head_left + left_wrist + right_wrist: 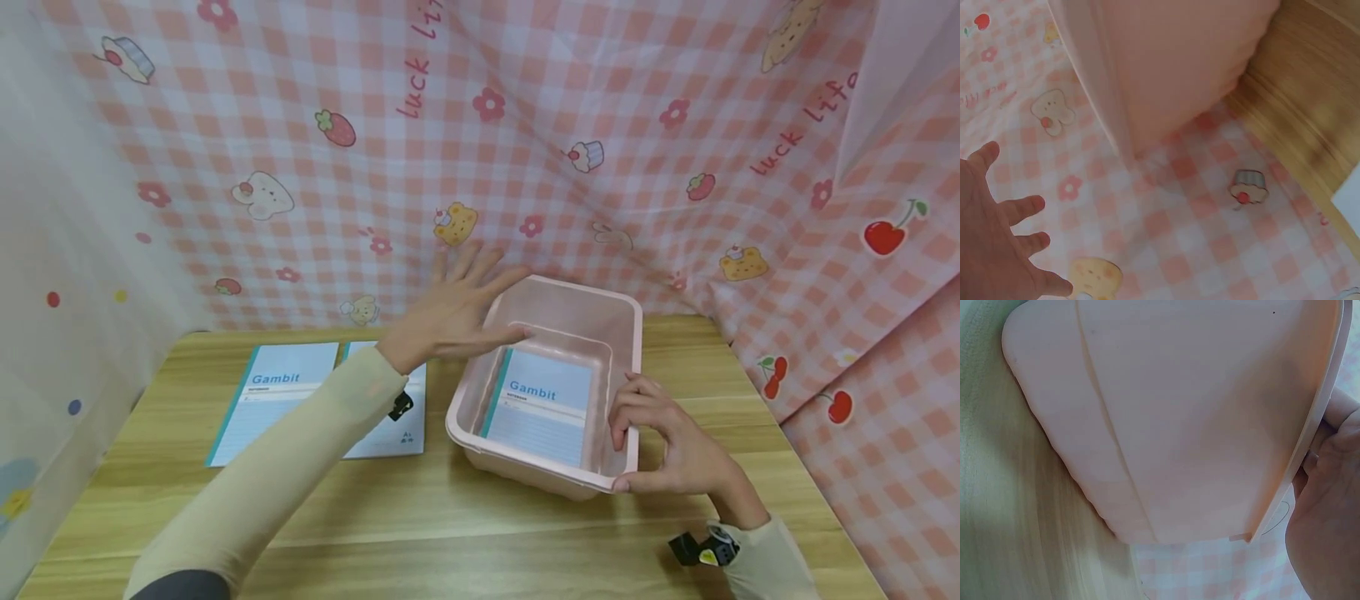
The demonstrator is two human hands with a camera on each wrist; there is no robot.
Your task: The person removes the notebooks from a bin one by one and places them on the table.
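A pale pink plastic bin [585,287] stands on the wooden table with a blue Gambit notebook [543,412] lying flat inside. At its near right corner my right hand [675,437] grips the rim, fingers over the inside and thumb at the outer edge. The right wrist view shows the bin's outer wall [1179,425] beside that hand [1329,500]. My left hand [461,312] is raised over the bin's far left side, fingers spread, holding nothing. In the left wrist view, the spread left hand [988,237] appears apart from the bin's wall [1172,62].
Left of the bin, a Gambit notebook [277,375] lies flat, with another notebook [405,433] beside it, partly hidden by my left forearm. A pink checked curtain [360,200] hangs behind the table [390,533], and a white sheet [67,250] hangs at the left.
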